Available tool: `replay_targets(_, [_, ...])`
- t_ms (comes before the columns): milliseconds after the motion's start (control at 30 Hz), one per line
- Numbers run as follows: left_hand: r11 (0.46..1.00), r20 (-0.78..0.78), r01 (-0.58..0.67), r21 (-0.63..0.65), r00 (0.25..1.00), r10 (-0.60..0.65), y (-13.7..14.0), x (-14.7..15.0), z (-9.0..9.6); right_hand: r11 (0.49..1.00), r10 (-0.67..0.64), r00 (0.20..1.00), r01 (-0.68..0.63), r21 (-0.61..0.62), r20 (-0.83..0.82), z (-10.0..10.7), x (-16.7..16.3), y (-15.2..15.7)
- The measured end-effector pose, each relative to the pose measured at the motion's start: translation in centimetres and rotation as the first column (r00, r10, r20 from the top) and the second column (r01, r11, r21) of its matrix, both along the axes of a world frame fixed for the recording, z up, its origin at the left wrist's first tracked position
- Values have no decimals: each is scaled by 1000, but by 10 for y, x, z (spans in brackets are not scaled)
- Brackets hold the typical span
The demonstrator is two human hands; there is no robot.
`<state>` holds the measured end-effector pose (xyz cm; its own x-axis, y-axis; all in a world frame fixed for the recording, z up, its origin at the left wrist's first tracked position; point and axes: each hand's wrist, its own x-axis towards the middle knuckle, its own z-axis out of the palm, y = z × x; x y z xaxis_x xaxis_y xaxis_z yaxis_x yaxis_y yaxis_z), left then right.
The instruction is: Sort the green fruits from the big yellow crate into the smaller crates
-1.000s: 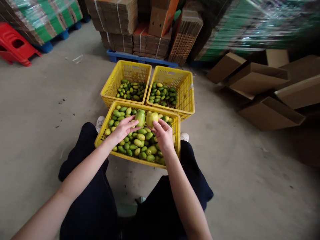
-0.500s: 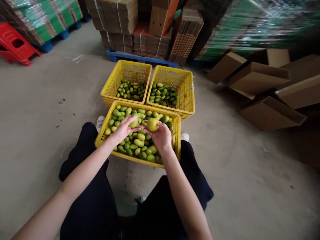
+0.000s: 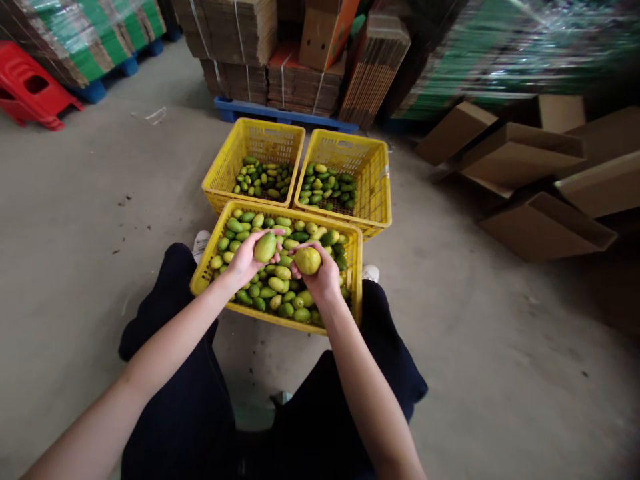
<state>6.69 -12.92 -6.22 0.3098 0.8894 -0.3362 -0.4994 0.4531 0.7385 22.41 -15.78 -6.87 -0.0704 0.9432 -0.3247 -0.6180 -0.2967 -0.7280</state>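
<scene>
My left hand [image 3: 246, 259] holds a green lemon [image 3: 265, 247], its side turned up toward me. In my right hand [image 3: 323, 275] rests a yellower, rounder lemon [image 3: 307, 261] with the fingers around it. Both hands are above the near yellow crate [image 3: 280, 323], which is filled with green and yellowish lemons [image 3: 276, 285]. Behind it stand two more yellow crates, the back left crate [image 3: 220, 175] and the back right crate [image 3: 374, 193]. Each of these has a lower layer of mostly green lemons in it.
Bundled flat cardboard [image 3: 233, 33] is stacked on a blue pallet [image 3: 285, 116] behind the crates. Open cardboard boxes [image 3: 520, 157] lie at the right. A red plastic stool [image 3: 35, 83] stands at the far left, near a wrapped pallet load [image 3: 100, 33]. My knees flank the near crate.
My hands have drawn slightly apart. Each lemon has been turned in its hand, and the left one now shows more of its side. Both lemons are still held.
</scene>
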Motion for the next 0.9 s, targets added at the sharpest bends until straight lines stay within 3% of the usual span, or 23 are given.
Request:
replay_targets(133, [1000,71,-2,1,997,2,-5,2,0,999,12,996,-9,44,-84,8,5,-2])
replay_targets(267, [995,137,-24,-93,990,36,-8,2,10,999,33,988,-29,30,-150,13,8,-4])
replay_targets(400, [981,172,-79,-178,979,110,-7,1,16,994,-104,978,107,5,-178,6,9,-2])
replay_targets(500, [942,226,-193,-276,939,259,-5,5,11,963,-268,928,267,-41,-259,-2,6,-1])
replay_targets(600, [892,282,-267,-366,881,380,-8,12,3,947,-320,879,300,-112,-352,-6,-4,-1])
replay_targets(767, [903,333,-235,-359,872,359,-18,20,-4,940,-337,865,283,-192,-372,-12,-20,-4])
replay_targets(900, [904,302,-245,-349,884,357,-21,20,-10,944,-325,868,277,-177,-376,-16,-21,-6])
